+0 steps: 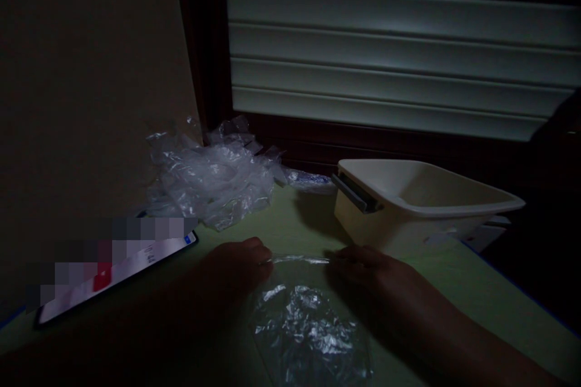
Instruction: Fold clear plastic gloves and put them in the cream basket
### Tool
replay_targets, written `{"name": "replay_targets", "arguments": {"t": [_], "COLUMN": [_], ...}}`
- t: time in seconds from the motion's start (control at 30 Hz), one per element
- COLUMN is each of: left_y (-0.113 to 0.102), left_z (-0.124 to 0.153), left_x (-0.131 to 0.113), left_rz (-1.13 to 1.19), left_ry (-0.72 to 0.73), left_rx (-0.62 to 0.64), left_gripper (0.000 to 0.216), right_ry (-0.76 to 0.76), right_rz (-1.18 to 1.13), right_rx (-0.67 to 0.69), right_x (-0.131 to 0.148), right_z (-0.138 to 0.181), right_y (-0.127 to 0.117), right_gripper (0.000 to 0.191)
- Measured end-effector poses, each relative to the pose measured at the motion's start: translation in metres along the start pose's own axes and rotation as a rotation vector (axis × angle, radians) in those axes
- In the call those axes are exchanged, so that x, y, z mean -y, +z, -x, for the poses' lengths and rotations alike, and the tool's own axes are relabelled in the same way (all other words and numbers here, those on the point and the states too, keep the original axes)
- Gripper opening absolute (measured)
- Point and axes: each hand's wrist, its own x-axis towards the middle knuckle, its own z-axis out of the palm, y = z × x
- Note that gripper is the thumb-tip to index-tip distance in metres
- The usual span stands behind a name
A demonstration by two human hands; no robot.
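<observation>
A clear plastic bag [313,326] lies on the green tabletop in front of me, crinkled and shiny. Its far edge is stretched between my two hands. My left hand [242,263] pinches the left corner of that edge, fingers closed. At the right corner my right hand [363,263] grips the edge in the same way. The room is dim, so the fingertips are hard to make out. Whether anything is inside the bag cannot be told.
A heap of clear plastic bags [213,175] lies at the back left, with a flat plastic packet [308,180] beside it. A cream bin [385,224] with a dark handle stands at the right. A lit tablet [131,266] lies at the left. Behind is a slatted panel [363,54].
</observation>
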Motion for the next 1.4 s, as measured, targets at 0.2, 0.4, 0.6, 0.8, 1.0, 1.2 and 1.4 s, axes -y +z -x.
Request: {"name": "replay_targets", "arguments": {"t": [0.2,0.4,0.6,0.8,1.0,1.2,1.4], "left_y": [-0.007,-0.01,-0.001,0.009,0.006,0.001,0.0], "left_z": [-0.001,-0.002,-0.003,-0.003,-0.007,-0.008,-0.01], "left_x": [-0.003,-0.01,-0.009,-0.006,-0.009,-0.005,-0.001], "left_rz": [0.015,0.094,0.121,0.273,0.603,0.74,0.676], "left_ry": [-0.055,-0.189,-0.204,-0.275,-0.497,-0.483,-0.506], "left_rx": [0.023,-0.074,-0.195,-0.292,-0.303,-0.191,-0.192], "left_gripper": [0.019,0.023,0.016,0.028,0.039,0.031,0.024], "right_ry": [0.058,0.177,0.188,0.232,0.299,0.279,0.384], "right_rz": [-0.046,-0.083,-0.069,-0.083,-0.259,-0.317,-0.569], "right_rx": [0.022,-0.019,-0.01,-0.022,-0.108,-0.166,-0.145], "right_x": [-0.002,-0.004,-0.005,0.001,0.0,0.001,-0.001], "right_z": [0.001,-0.004,-0.007,-0.007,-0.003,-0.004,-0.006], "right_y": [0.004,0.009,0.01,0.005,0.0,-0.003,0.002], "right_gripper": [0.033,0.027,0.025,0.018,0.009,0.008,0.024]}}
